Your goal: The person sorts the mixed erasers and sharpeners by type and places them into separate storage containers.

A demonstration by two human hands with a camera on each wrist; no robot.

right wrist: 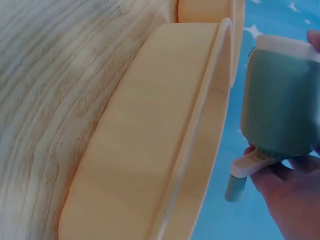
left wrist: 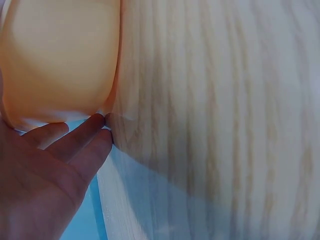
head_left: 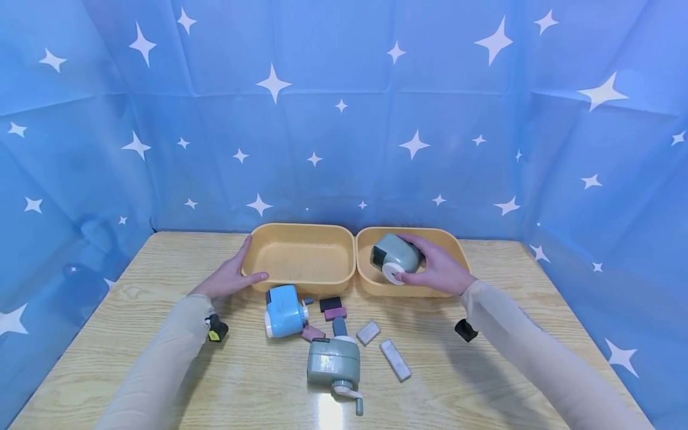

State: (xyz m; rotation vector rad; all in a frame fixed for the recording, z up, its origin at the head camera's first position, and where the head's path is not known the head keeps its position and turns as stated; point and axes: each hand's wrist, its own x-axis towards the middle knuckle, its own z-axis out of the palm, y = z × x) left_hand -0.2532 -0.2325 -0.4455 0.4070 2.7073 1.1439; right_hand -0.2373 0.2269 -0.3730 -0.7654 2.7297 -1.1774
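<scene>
My right hand [head_left: 438, 269] grips a grey-green hand-crank pencil sharpener [head_left: 404, 251], which overlaps the right tan bin [head_left: 411, 291] in the head view. The right wrist view shows this sharpener [right wrist: 282, 100] beyond the bin's rim, its crank handle [right wrist: 247, 167] hanging beside my fingers. At the left tan bin [head_left: 301, 280], my left hand [head_left: 228, 279] spans the near left corner, thumb along the front and fingers at the side. Seen from the left wrist, those fingers [left wrist: 82, 142] lie fairly straight against the bin wall [left wrist: 60, 65].
In front of the bins lie a blue crank sharpener [head_left: 285, 312] and another grey-green one [head_left: 333, 363]. Around them are a black block [head_left: 330, 304], small purple blocks [head_left: 335, 313] and two pale grey blocks [head_left: 395, 359]. A starry blue cloth [head_left: 333, 131] rises behind the table.
</scene>
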